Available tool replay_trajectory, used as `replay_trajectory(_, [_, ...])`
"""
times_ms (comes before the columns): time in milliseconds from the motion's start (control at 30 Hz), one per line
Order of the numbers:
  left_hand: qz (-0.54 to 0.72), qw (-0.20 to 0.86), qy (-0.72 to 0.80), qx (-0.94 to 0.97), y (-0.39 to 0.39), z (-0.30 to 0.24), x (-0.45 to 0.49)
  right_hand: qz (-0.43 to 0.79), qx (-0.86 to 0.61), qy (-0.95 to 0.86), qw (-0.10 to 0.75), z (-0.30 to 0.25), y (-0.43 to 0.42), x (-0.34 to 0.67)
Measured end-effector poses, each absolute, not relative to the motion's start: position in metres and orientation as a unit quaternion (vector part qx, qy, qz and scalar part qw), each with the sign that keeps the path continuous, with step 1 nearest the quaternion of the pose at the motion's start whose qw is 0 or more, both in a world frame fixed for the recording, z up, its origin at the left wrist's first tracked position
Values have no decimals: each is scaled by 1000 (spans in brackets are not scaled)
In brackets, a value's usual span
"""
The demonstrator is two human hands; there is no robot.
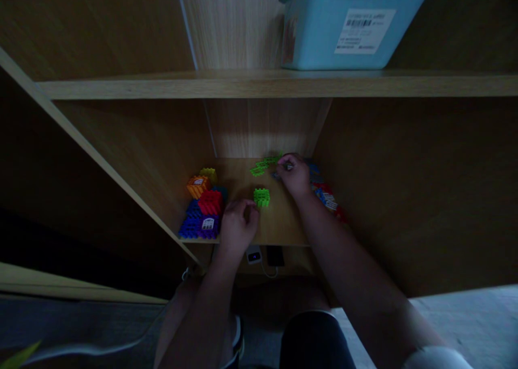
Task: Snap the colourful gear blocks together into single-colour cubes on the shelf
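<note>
On the low wooden shelf, a green interlocking block stands in the middle. My left hand is just left of it and in front, fingers curled and thumb and fingertip together near the block's corner. Whether anything is in that pinch cannot be made out. Further back, my right hand is closed on a small whitish piece, partly hidden by the fingers. Loose flat green interlocking pieces lie left of the right hand, near the back panel.
Assembled blocks stand at left: orange, red and purple with a white window. Red, blue and white pieces lie along the right wall. A blue bin sits on the upper shelf. A phone lies below.
</note>
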State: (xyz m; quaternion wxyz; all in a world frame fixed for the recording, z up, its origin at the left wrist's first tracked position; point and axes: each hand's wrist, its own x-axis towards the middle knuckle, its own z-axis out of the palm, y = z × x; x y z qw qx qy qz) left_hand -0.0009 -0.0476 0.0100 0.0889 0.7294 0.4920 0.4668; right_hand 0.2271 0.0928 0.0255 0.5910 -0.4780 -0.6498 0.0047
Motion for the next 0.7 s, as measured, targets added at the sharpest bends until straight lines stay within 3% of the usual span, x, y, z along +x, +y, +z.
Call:
replay_trajectory(200, [516, 125, 451, 718, -51, 9, 0, -40, -376, -729, 571, 57, 44, 204])
replay_trajectory(400, [530, 152, 421, 720, -53, 7, -1, -75, -240, -830, 497, 45, -4, 182])
replay_trajectory(700, [540, 130, 396, 731, -55, 2, -5, -65, -246, -820, 513, 35, -18, 179])
